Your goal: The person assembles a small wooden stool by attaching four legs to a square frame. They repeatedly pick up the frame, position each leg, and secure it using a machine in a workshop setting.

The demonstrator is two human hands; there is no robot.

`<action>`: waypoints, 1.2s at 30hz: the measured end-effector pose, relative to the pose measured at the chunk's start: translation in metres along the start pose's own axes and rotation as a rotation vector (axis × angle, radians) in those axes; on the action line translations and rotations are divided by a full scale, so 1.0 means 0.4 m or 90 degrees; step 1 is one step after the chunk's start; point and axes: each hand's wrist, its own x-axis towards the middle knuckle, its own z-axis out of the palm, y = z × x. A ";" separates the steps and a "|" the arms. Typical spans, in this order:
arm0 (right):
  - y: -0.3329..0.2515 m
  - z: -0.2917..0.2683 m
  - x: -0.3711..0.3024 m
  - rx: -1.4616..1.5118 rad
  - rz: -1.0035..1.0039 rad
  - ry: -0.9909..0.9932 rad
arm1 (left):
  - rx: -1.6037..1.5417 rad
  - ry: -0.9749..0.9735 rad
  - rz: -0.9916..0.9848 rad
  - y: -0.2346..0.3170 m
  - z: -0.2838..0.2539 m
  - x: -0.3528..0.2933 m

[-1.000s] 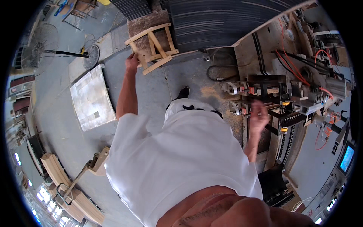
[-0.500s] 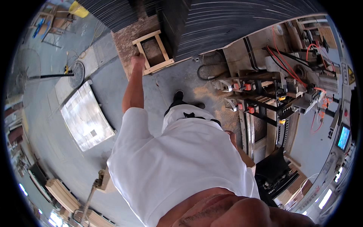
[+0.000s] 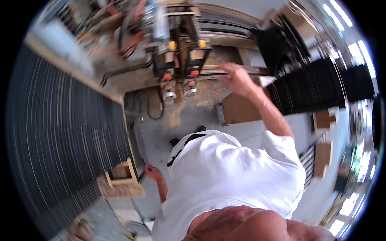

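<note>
Standing between a dark striped stack and a machine, the person holds both arms out from the body. Left hand hangs low, near the light wooden frame, a visible gap between them. Fingers look curled; can't tell whether that grip is together or around something, too small and blurred. The frame sits on a speckled brown board, at the near corner of the stack; can't tell if it touches the stack. Right hand is raised ahead, grip apart, thumb away from the fingers, in front of the machine's rails in this view; contact with them is unclear. Left of that hand, the machine carries red-orange blocks and yellow blocks, with orange hoses farther left. Below the right forearm is a brown panel, with a black ribbed stack to its right. Sawdust covers part of the grey floor between the shoes and the machine. A black cable loops left of the sawdust. White shirt fills the lower middle.
</note>
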 end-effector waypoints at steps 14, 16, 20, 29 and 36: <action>0.420 -0.893 -0.571 -0.507 0.522 0.232 | -0.381 -0.485 -0.166 0.495 0.578 0.148; 0.468 -0.909 -0.625 -0.348 0.464 0.266 | -0.385 -0.530 -0.120 0.548 0.650 0.137; 0.480 -0.902 -0.644 -0.304 0.485 0.334 | -0.323 -0.528 0.070 0.773 0.729 0.100; 0.207 -0.726 -0.418 -0.267 0.320 0.424 | -0.507 -0.537 0.006 1.381 0.871 0.276; 0.113 -0.543 -0.148 -0.267 0.181 0.243 | -0.669 -0.577 -0.241 1.649 1.185 0.530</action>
